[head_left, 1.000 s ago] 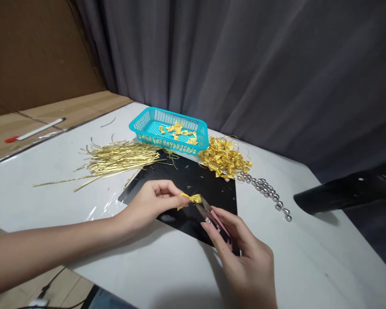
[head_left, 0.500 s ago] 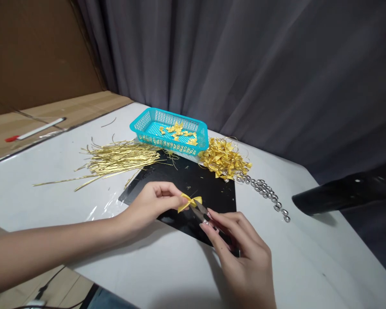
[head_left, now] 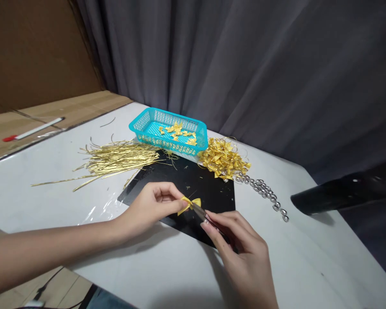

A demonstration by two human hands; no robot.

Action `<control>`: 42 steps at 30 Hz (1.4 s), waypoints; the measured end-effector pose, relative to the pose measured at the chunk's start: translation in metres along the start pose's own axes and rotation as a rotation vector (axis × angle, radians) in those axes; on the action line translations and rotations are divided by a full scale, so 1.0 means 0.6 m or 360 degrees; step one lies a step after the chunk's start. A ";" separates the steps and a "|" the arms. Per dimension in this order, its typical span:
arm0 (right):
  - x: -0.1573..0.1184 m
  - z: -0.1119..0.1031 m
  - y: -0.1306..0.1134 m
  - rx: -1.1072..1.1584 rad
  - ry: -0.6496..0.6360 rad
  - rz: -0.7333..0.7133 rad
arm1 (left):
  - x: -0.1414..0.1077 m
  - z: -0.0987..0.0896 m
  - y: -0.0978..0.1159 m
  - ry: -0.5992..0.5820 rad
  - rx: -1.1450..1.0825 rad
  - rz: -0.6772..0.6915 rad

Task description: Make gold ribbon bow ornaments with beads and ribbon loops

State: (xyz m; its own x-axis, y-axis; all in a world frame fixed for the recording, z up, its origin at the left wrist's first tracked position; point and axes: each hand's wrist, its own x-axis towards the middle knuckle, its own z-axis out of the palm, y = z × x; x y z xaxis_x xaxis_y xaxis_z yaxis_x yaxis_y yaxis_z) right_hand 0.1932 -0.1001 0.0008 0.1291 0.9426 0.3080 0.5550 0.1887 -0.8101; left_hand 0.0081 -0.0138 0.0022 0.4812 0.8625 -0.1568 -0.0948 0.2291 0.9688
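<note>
Left hand [head_left: 152,204]: closed, thumb and fingers pinched together on a gold ribbon bow [head_left: 189,204].
Right hand [head_left: 241,244]: curled shut around a pair of small scissors [head_left: 199,210], most of the pink grips hidden in the fingers.
Bow's place: held in the air above a black mat [head_left: 212,189], at the scissor tips.
Change from the last look: the blades have moved in against the bow's underside, less pink shows, and the bow tilts further.
Hands in view: two, both one person's.
12 o'clock from the mat: one turquoise plastic basket [head_left: 167,148], holding roughly a dozen small gold bows [head_left: 176,132].
1 o'clock: one tangled heap of gold ribbon curls [head_left: 223,159], too matted to count.
2 to 3 o'clock: one string of silver beads [head_left: 263,191]; farther out, one black tube-shaped object [head_left: 341,193].
10 o'clock: dozens of gold wire ties [head_left: 119,159], lying on a clear plastic sheet [head_left: 96,214] on the white worktop [head_left: 276,257].
Far 10 o'clock: one red-capped white marker [head_left: 34,131] on a cardboard sheet [head_left: 70,109].
</note>
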 end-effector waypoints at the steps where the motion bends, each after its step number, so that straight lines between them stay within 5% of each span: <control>1: 0.000 0.000 0.000 0.0004 -0.0004 0.0004 | 0.000 0.000 -0.001 -0.0004 -0.0003 0.0002; 23: 0.002 -0.001 0.000 0.0146 -0.0039 0.0209 | 0.002 -0.002 -0.002 -0.0079 -0.0091 -0.0062; 42: 0.009 -0.005 -0.011 0.0421 -0.0040 0.0283 | 0.007 0.009 -0.002 -0.0262 -0.0772 -0.0341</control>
State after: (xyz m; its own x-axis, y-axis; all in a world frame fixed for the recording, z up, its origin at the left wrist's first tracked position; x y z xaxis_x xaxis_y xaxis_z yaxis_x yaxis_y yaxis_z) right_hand 0.1925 -0.0968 0.0094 0.1825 0.9732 0.1401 0.2921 0.0824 -0.9528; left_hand 0.0145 -0.0129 0.0016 0.6599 0.7007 -0.2713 -0.3513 0.6068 0.7130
